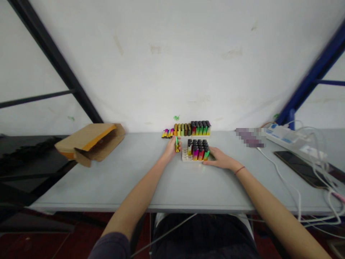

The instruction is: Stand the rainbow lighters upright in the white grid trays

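Note:
My left hand (171,148) holds a green and yellow lighter (176,143) upright, just left of a pale tray (185,156). Several colourful lighters with black caps (198,148) stand in the tray's right part; its left holes show bare. My right hand (221,158) rests flat on the table against the tray's right side. Behind the tray, a row of standing lighters (192,128) lines the wall, and a few lighters (168,133) lie flat at its left end.
An open cardboard box (90,142) lies at the table's left. At the right are a power strip (281,135), a black phone (299,163) and white cables (291,187). The grey table (134,180) meets a white wall.

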A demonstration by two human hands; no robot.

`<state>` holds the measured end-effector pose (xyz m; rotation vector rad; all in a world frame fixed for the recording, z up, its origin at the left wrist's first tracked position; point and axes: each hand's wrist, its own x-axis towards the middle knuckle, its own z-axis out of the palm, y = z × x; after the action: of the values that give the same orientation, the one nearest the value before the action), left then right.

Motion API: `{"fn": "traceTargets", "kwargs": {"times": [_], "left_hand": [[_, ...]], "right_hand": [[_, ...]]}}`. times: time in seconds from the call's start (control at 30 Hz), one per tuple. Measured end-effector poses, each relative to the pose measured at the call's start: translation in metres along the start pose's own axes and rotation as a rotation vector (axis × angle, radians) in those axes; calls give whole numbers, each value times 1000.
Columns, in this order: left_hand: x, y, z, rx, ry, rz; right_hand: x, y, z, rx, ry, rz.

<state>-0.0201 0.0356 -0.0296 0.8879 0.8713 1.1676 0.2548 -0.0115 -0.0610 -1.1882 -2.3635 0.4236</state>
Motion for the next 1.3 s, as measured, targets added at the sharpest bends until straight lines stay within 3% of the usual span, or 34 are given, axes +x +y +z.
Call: {"fn": "traceTargets", "kwargs": {"times": [0.27, 0.7, 1.3], "left_hand": [[3, 2, 3, -51, 51, -135], [-1, 0, 10, -118, 201, -100], [-1, 0, 8, -124, 147, -143]], "right_hand": [[0, 1, 1, -1, -9, 2], [-1, 6, 2, -9, -18, 0], [-1, 2, 1, -12, -35, 23]]}}
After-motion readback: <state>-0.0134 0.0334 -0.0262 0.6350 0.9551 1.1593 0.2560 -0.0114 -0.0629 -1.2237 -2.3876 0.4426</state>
